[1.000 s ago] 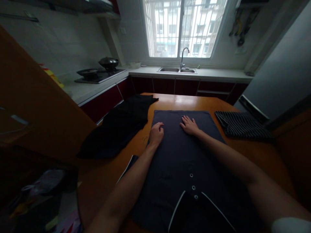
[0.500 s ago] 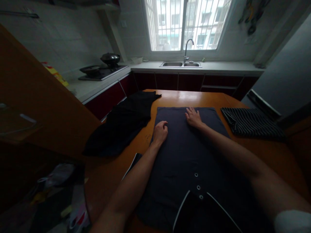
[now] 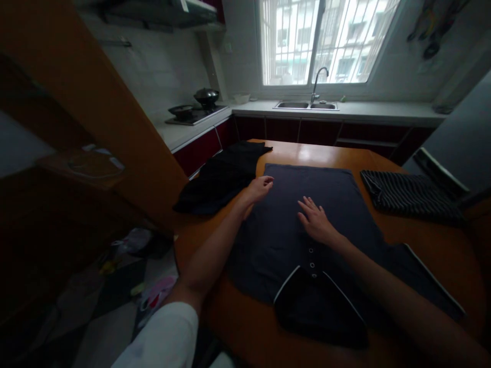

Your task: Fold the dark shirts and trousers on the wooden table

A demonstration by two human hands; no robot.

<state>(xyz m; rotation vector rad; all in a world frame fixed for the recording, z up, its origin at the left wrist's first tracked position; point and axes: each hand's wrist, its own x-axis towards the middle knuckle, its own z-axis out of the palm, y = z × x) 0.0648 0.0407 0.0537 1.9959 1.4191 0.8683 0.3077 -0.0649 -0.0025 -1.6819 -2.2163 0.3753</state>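
A dark grey-blue polo shirt (image 3: 284,230) lies spread on the wooden table, its hem toward the window. Its black collar (image 3: 318,306), edged in white, points toward me, with several ring-shaped buttons above it. My left hand (image 3: 261,189) is at the shirt's left edge near the hem. Its fingers are loosely bent with a gap at the thumb, and I see no cloth between them. Over the shirt's middle, above the buttons, my right hand (image 3: 316,223) is open, palm down, fingers spread. Whether it presses on the cloth is hard to tell.
A black garment (image 3: 226,176) lies on the table's left side, and a folded striped cloth (image 3: 408,194) on its right. Beyond the wooden table (image 3: 307,152) are a sink (image 3: 293,105), a stove with pans (image 3: 197,116) and a window. Bags lie on the floor at left.
My right hand has come back from near the hem toward the buttons. My left hand has shifted slightly toward the hem. The view has turned left, and the shirt's right sleeve now shows.
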